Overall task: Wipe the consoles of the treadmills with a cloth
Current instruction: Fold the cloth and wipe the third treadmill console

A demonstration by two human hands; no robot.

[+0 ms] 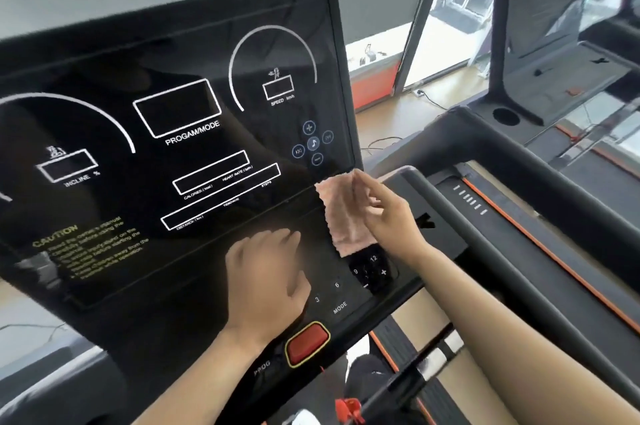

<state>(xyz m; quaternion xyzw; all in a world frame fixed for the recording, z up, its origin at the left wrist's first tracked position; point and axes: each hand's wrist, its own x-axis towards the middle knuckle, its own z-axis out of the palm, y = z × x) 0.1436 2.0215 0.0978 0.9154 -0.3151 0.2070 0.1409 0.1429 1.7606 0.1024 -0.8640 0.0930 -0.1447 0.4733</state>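
Hands first: my left hand (268, 272) lies flat, fingers spread wide, on the lower keypad panel just above the red stop button (307, 343), holding nothing. Just beyond it, my right hand (384, 213) pinches the pink cloth (341, 216), which hangs against the console's (173, 54) lower right corner, over the number keys. I'd say I'm partway through this one: the corner is being covered, but I can't tell whether the glossy display above is wiped. Farther right, the next treadmill's console (550, 5) looks untouched, waiting.
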